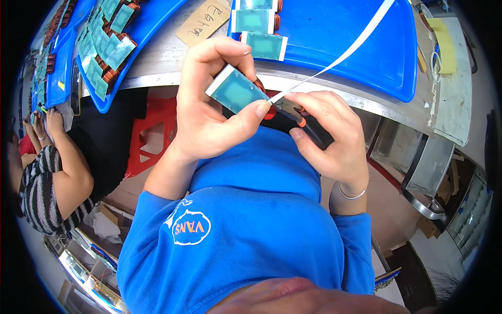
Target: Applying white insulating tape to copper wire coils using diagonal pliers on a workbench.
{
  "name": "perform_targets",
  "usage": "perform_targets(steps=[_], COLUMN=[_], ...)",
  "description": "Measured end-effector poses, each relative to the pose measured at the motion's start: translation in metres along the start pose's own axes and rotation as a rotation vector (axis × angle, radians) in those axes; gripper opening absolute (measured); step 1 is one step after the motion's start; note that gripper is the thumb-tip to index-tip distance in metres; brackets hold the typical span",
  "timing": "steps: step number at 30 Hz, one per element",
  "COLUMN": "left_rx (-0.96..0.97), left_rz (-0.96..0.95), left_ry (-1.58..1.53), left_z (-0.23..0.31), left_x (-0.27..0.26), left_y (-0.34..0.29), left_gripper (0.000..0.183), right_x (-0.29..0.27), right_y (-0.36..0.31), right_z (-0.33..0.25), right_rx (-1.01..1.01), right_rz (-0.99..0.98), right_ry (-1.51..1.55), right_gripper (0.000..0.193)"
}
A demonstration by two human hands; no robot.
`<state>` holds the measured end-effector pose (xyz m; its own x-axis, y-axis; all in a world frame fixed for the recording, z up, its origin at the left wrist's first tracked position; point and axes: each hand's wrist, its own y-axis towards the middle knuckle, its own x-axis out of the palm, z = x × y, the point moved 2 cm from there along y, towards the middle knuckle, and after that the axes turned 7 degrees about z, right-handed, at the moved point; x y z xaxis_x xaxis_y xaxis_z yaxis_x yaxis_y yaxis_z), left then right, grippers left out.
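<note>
My left hand (206,118) grips a coil with a flat green plate (238,93) edged in white, thumb at its lower right corner. Reddish-brown copper winding (259,85) peeks out behind the plate. A white strip of tape (342,56) stretches from that corner toward the upper right. Closed round a pair of small pliers (289,110) with orange and black handles is my right hand (334,128). The plier jaws are close beside the tape's end at the coil; whether they pinch it I cannot tell.
Beyond my hands a blue tray (361,73) holds several similar coils (264,46) at its left side. Another blue tray (104,104) at left is loaded with coils. Between them lies a cardboard piece (203,23) with handwriting. A co-worker's arm (70,167) is at far left, near a red stool (149,136).
</note>
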<state>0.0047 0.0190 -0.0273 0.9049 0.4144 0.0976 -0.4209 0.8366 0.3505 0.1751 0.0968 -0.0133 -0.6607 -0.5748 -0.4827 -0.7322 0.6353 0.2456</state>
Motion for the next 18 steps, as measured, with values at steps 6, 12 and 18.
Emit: perform_targets(steps=[6,12,18], left_rx=[0.042,0.05,0.067], left_rz=[-0.008,-0.012,-0.03], left_ry=[0.04,0.055,0.079], left_z=[-0.0006,0.0003,0.0009], left_x=[-0.0008,-0.0018,-0.0003], left_y=[-0.0004,-0.0019,-0.0014], left_gripper=[0.055,0.054,0.053], right_x=[0.0011,0.0019,-0.0013], right_y=[0.0008,-0.0006,-0.0011], right_z=[-0.0007,-0.001,-0.0015], right_rx=[-0.045,-0.059,-0.077], right_rz=[0.006,0.034,0.043], right_ry=[-0.071,-0.143,-0.174], right_gripper=[0.044,0.044,0.043])
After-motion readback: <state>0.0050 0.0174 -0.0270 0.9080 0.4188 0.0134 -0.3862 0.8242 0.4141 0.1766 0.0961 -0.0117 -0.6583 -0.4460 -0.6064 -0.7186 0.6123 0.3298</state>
